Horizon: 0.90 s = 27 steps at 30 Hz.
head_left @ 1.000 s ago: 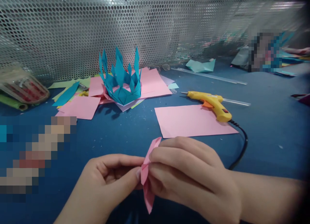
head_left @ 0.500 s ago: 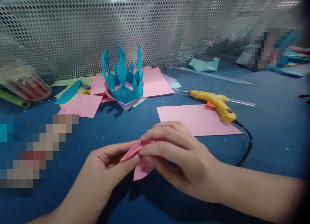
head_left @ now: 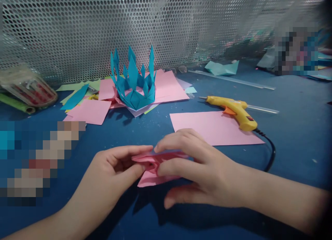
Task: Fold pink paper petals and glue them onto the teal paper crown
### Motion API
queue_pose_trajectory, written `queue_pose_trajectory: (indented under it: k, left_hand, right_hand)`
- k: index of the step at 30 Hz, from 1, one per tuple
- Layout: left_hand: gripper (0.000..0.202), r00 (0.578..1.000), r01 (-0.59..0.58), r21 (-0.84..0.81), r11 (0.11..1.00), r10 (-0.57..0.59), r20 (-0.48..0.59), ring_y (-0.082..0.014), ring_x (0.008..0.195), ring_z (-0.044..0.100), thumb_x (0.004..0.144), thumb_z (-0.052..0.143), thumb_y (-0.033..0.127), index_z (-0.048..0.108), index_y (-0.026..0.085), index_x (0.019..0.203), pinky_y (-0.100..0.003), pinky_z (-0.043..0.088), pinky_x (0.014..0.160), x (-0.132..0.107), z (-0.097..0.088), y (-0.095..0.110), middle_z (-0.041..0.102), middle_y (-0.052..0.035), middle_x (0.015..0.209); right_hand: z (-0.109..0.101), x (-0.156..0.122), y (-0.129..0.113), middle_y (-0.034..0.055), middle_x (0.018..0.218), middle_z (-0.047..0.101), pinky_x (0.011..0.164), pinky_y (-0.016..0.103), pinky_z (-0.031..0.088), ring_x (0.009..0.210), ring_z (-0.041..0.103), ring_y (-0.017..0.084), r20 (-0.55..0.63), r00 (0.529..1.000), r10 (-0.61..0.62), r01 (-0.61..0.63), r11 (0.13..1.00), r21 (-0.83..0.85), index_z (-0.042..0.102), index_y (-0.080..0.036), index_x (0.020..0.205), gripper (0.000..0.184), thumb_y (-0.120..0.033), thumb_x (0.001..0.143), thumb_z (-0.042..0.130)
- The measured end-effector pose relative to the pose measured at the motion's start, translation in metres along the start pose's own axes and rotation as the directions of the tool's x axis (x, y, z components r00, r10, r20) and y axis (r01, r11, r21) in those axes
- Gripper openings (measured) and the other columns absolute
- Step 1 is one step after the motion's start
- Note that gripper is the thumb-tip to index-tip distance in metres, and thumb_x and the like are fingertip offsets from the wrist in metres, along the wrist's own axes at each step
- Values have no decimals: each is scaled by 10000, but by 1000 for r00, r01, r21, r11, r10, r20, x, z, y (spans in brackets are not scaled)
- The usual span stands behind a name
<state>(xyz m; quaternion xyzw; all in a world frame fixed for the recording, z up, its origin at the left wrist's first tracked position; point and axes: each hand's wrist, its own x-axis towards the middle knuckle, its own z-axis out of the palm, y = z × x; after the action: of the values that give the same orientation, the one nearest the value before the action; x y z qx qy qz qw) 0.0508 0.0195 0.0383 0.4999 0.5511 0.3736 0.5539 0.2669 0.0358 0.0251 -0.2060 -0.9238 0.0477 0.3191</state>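
Note:
A piece of folded pink paper (head_left: 153,180) is held over the blue table, its layers parted around a small hollow. My left hand (head_left: 112,167) pinches its left edge between thumb and fingers. Over its right part lies my right hand (head_left: 199,163), fingers spread and thumb standing off below. One right finger presses into the paper's hollow, and this hand hides the paper's right portion. Beyond my hands stands a blue folded-paper crown (head_left: 133,82) with tall points.
A yellow glue gun (head_left: 230,110) lies on a pink sheet (head_left: 197,127), its black cord (head_left: 272,146) curving toward my right forearm. Other paper sheets (head_left: 171,87) lie beneath the crown. A clear jar (head_left: 31,87) stands left; perforated metal (head_left: 181,28) borders the back.
My right thumb has come away from the pink paper and its fingers have spread. The paper has turned and its folds have opened wider. My left hand keeps its pinch.

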Motion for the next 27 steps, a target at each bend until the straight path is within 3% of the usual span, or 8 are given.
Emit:
queue_pose_trajectory:
  k: [3, 6, 9, 16, 20, 23, 25, 27]
  left_hand:
    - [210, 1000, 22, -21, 1000, -21, 8, -166, 712, 794, 651, 786, 158, 835, 314, 783, -122, 591, 613, 0, 0, 2, 829, 37, 771]
    - [159, 997, 44, -45, 998, -41, 58, -172, 759, 794, 652, 814, 185, 834, 296, 764, -128, 592, 650, -2, 1, 4, 834, 21, 794]
    - [110, 995, 71, -68, 995, -66, 69, -167, 735, 778, 642, 832, 203, 828, 266, 733, -141, 587, 652, -4, 4, 6, 830, 10, 771]
    - [98, 995, 102, -35, 994, -102, 8, -127, 586, 702, 583, 798, 156, 776, 234, 638, -151, 545, 571, -2, 6, 9, 758, 39, 625]
    - [178, 984, -165, 183, 969, 174, -32, -112, 572, 650, 640, 844, 229, 671, 244, 602, -149, 511, 538, 2, -4, 9, 686, 62, 627]
    - [212, 880, -447, 420, 790, 472, 51, -110, 580, 605, 680, 861, 272, 684, 251, 566, -156, 480, 537, 3, -14, 10, 651, 45, 650]
    - [124, 823, -536, 498, 682, 553, 131, -99, 534, 582, 723, 847, 297, 767, 283, 628, -164, 451, 510, 3, -19, 12, 658, 39, 647]
    - [66, 816, -561, 515, 648, 537, 214, -98, 503, 587, 788, 798, 312, 826, 324, 730, -171, 439, 495, 4, -21, 13, 673, 35, 628]
  right_hand:
    - [-1, 0, 2, 153, 1207, 638, 997, 375, 505, 1189, 591, 231, 30, 999, 26, -25, 1000, -10, 677, -175, 970, 146, -308, 979, 618]
    - [1, 0, 1, 134, 1181, 647, 819, 269, 568, 994, 667, 174, 74, 994, 81, -83, 996, 28, 667, -172, 942, 153, -107, 962, 531]
    - [4, -1, 0, 121, 1138, 654, 724, 214, 568, 892, 679, 146, 79, 993, 89, -95, 993, 71, 656, -169, 931, 166, -89, 952, 512]
    - [9, -4, 0, 106, 1087, 646, 778, 200, 569, 925, 678, 135, 30, 995, 90, -95, 976, 195, 639, -174, 929, 148, -140, 997, 511]
    - [11, -4, 2, 98, 1062, 645, 822, 204, 570, 941, 682, 132, -4, 995, 104, -100, 964, 247, 635, -175, 978, 113, -165, 1006, 525]
    - [10, -4, 1, 98, 1052, 650, 809, 199, 572, 931, 693, 135, -13, 995, 102, -97, 976, 196, 641, -173, 977, 143, -177, 1020, 505]
    - [9, -4, 0, 99, 1052, 657, 789, 190, 572, 912, 699, 132, -14, 994, 109, -105, 982, 156, 646, -176, 962, 161, -173, 1022, 496]
    - [8, -4, -2, 96, 1046, 665, 769, 184, 571, 886, 701, 129, -5, 994, 110, -109, 986, 126, 647, -177, 944, 176, -153, 1016, 488]
